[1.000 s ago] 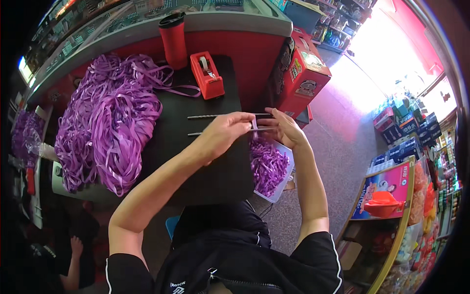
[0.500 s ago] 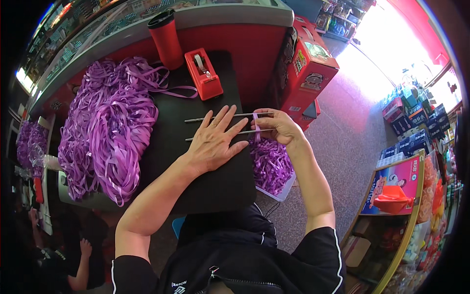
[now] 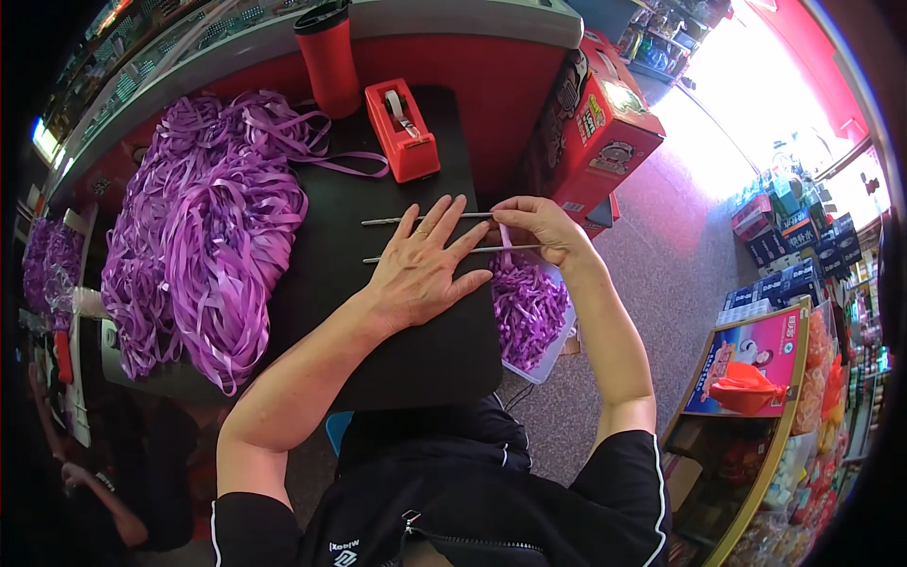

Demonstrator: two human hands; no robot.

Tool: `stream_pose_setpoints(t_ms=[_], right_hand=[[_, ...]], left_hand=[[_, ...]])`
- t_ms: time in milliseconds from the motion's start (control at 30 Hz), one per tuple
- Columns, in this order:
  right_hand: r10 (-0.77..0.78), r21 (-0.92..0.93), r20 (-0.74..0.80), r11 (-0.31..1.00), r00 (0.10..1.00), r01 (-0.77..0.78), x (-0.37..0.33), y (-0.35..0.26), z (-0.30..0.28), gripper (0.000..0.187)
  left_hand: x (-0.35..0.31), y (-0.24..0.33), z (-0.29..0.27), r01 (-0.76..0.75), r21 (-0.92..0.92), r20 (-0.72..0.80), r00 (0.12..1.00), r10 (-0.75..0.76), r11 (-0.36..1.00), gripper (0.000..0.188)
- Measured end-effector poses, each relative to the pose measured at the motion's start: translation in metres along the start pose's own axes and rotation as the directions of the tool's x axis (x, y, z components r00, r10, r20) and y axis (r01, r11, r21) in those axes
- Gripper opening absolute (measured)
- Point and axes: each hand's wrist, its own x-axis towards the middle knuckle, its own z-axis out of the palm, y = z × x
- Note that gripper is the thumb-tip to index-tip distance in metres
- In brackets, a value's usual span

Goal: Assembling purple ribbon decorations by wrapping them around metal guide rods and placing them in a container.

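Note:
My left hand (image 3: 420,269) lies flat with fingers spread, pressing two thin metal rods onto the black table (image 3: 416,369). The upper rod (image 3: 380,222) and the lower rod (image 3: 515,249) run roughly parallel and stick out past the table's right edge. Over there my right hand (image 3: 553,230) is closed, thumb and fingers pinching a purple ribbon (image 3: 505,241) by the rods. How the ribbon passes round the rods is partly hidden by the fingers. Below hangs or lies a heap of short purple ribbon pieces (image 3: 529,307) in a pale plastic bin (image 3: 539,375).
A big heap of loose purple ribbon (image 3: 222,246) covers the table's left side. A red tape dispenser (image 3: 404,132) and a red tumbler (image 3: 328,66) stand at the back. Red cartons (image 3: 605,132) stand beyond the right edge. Another person's arm (image 3: 99,496) shows at lower left.
My right hand has shifted up a little to the upper rod, its fingers now on the ribbon there. The left hand stays flat on the rods. The view has tilted slightly.

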Motion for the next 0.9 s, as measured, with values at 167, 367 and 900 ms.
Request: stream_pose_setpoints(t_ms=[167, 367, 900], right_hand=[[-0.042, -0.006, -0.085, 0.999, 0.995, 0.041, 0.001, 0.001, 0.001, 0.018], [-0.065, 0.096, -0.104, 0.993, 0.992, 0.075, -0.009, 0.010, -0.034, 0.019], [-0.425, -0.449, -0.529, 0.875, 0.735, 0.183, 0.003, 0.138, -0.123, 0.052]], left_hand=[[-0.002, -0.002, 0.000, 0.003, 0.000, 0.003, 1.000, -0.003, 1.000, 0.063], [-0.003, -0.002, 0.000, 0.008, 0.012, 0.018, 1.000, -0.008, 1.000, 0.065], [-0.001, 0.013, -0.017, -0.154, -0.084, -0.140, 0.980, 0.141, 0.985, 0.061]])
